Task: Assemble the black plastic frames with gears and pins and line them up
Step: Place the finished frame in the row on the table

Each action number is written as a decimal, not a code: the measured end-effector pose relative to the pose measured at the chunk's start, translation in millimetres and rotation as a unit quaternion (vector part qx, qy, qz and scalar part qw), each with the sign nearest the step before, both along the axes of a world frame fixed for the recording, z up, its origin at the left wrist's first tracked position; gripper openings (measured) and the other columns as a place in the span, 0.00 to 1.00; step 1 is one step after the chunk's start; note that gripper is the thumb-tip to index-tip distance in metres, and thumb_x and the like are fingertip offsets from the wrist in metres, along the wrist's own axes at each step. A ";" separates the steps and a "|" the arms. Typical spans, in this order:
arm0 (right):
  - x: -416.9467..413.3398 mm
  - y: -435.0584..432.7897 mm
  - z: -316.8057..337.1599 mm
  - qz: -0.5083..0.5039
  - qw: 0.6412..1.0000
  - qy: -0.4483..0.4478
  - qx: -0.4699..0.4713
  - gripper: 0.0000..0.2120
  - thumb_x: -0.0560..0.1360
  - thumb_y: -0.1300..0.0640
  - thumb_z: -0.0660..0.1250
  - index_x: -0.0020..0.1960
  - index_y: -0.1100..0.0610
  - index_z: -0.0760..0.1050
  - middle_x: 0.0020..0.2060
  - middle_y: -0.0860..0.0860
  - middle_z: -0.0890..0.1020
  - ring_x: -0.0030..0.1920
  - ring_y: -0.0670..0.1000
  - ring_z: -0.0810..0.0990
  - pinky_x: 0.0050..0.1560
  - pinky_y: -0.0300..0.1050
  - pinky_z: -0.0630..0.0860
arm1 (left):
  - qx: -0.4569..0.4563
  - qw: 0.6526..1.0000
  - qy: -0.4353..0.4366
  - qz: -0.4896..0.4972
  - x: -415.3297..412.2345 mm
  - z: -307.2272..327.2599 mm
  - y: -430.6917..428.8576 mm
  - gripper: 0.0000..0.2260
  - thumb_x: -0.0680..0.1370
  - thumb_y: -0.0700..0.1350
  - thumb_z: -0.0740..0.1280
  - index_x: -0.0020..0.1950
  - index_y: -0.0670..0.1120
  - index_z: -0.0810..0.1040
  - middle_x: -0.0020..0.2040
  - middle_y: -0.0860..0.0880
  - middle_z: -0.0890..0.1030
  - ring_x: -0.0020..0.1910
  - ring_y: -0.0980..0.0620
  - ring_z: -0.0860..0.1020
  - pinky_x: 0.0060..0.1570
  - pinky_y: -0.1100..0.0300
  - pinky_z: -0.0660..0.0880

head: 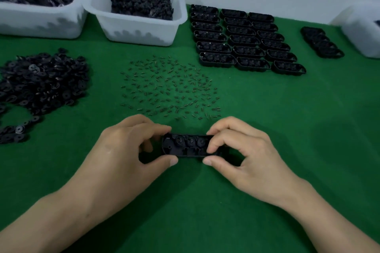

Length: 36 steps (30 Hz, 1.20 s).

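A black plastic frame [186, 146] with three round gears in it lies on the green felt between my hands. My left hand [131, 150] pinches its left end between thumb and fingers. My right hand [242, 150] pinches its right end the same way. Small metal pins [170, 86] are scattered on the felt just beyond the frame. A heap of black gears [41, 80] lies at the left. Finished frames [244, 41] stand lined up in three rows at the back right.
Two white bins hold black parts: one at the back left [41, 24], one at the back centre [135, 31]. A short row of empty frames [321, 42] lies by a third white bin [362, 33] at the far right. Green felt [308, 129] covers the table.
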State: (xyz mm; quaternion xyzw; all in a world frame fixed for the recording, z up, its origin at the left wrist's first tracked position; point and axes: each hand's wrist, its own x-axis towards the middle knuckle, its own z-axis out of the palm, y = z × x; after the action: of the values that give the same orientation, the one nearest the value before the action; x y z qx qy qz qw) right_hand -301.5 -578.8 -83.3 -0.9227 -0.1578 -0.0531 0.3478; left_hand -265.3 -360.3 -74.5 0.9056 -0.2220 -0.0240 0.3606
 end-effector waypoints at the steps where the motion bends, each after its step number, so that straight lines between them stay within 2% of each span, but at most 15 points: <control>1: 2.5 -6.6 1.2 -0.009 1.000 -0.011 0.003 0.05 0.69 0.57 0.73 0.41 0.56 0.78 0.47 0.48 0.77 0.49 0.44 0.76 0.52 0.35 0.71 | -0.022 1.000 0.015 0.004 2.0 4.7 -6.3 0.23 0.64 0.61 0.65 0.55 0.54 0.79 0.39 0.60 0.76 0.43 0.61 0.75 0.44 0.75 0.69; 4: 11.9 -33.3 4.7 -0.050 0.998 -0.044 0.002 0.05 0.69 0.60 0.73 0.42 0.56 0.79 0.49 0.48 0.78 0.51 0.43 0.76 0.55 0.35 0.71 | -0.108 0.990 0.086 0.001 14.0 17.6 -31.1 0.18 0.68 0.49 0.70 0.57 0.56 0.76 0.41 0.60 0.80 0.43 0.63 0.77 0.45 0.72 0.72; 8: 26.4 -77.4 6.1 -0.132 0.987 -0.089 -0.019 0.04 0.69 0.62 0.73 0.41 0.56 0.80 0.50 0.48 0.79 0.54 0.46 0.77 0.58 0.36 0.69 | -0.196 0.952 0.234 -0.038 39.8 30.1 -76.8 0.14 0.75 0.41 0.65 0.59 0.53 0.73 0.52 0.58 0.80 0.47 0.62 0.80 0.50 0.64 0.77; 10: 35.0 -101.1 5.9 -0.175 0.980 -0.093 -0.030 0.05 0.68 0.64 0.73 0.41 0.56 0.80 0.50 0.48 0.80 0.54 0.47 0.77 0.59 0.35 0.68 | -0.239 0.918 0.313 -0.049 54.2 33.2 -107.4 0.14 0.77 0.37 0.62 0.62 0.47 0.72 0.55 0.53 0.79 0.48 0.59 0.80 0.51 0.62 0.77; 13: 48.2 -136.7 5.5 -0.236 0.967 -0.083 -0.050 0.04 0.68 0.65 0.73 0.40 0.58 0.80 0.52 0.51 0.80 0.52 0.47 0.77 0.57 0.26 0.64 | -0.268 0.880 0.388 -0.050 76.1 31.1 -157.6 0.17 0.78 0.32 0.58 0.67 0.40 0.67 0.59 0.45 0.75 0.53 0.51 0.79 0.54 0.59 0.76; 15: 55.0 -158.1 3.6 -0.271 0.958 -0.077 -0.055 0.03 0.69 0.66 0.72 0.40 0.59 0.80 0.53 0.53 0.79 0.48 0.47 0.77 0.54 0.30 0.67 | -0.279 0.865 0.415 -0.046 87.8 27.4 -188.1 0.18 0.78 0.31 0.56 0.69 0.37 0.64 0.62 0.40 0.73 0.56 0.47 0.77 0.57 0.56 0.74; 18: 60.0 -182.6 -3.6 -0.314 0.945 -0.070 -0.062 0.02 0.69 0.65 0.72 0.41 0.60 0.80 0.51 0.53 0.78 0.45 0.51 0.77 0.53 0.42 0.73 | -0.294 0.849 0.437 -0.038 97.2 21.3 -222.1 0.19 0.78 0.29 0.55 0.70 0.36 0.62 0.66 0.36 0.69 0.57 0.43 0.76 0.59 0.54 0.73; 24: 63.3 -202.6 -16.6 -0.341 0.934 -0.093 -0.059 0.03 0.69 0.69 0.71 0.41 0.62 0.81 0.49 0.56 0.81 0.49 0.51 0.78 0.56 0.51 0.75 | -0.299 0.845 0.443 -0.022 98.7 13.4 -252.6 0.19 0.78 0.29 0.55 0.69 0.35 0.63 0.66 0.36 0.69 0.58 0.43 0.75 0.60 0.54 0.73; 32: 70.3 -199.5 -24.4 -0.352 0.928 -0.120 -0.022 0.08 0.69 0.72 0.69 0.46 0.64 0.80 0.52 0.58 0.81 0.54 0.54 0.79 0.60 0.47 0.73 | -0.304 0.861 0.408 0.005 95.2 8.7 -259.7 0.18 0.78 0.30 0.56 0.68 0.36 0.64 0.64 0.39 0.71 0.56 0.46 0.76 0.60 0.54 0.73; 36: 69.1 -199.5 -26.0 -0.361 0.923 -0.127 -0.044 0.12 0.69 0.71 0.69 0.51 0.62 0.79 0.57 0.57 0.79 0.58 0.53 0.77 0.61 0.35 0.65 | -0.310 0.860 0.406 0.010 91.5 10.6 -257.1 0.18 0.77 0.29 0.55 0.68 0.36 0.64 0.64 0.39 0.72 0.57 0.46 0.76 0.60 0.54 0.72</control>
State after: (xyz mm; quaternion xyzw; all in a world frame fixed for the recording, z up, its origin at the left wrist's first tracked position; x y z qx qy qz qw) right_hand -232.5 -778.3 -109.2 -0.9170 0.1412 -0.2845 0.2413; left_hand -173.9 -617.4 -63.9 0.6596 -0.0429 -0.3156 0.6808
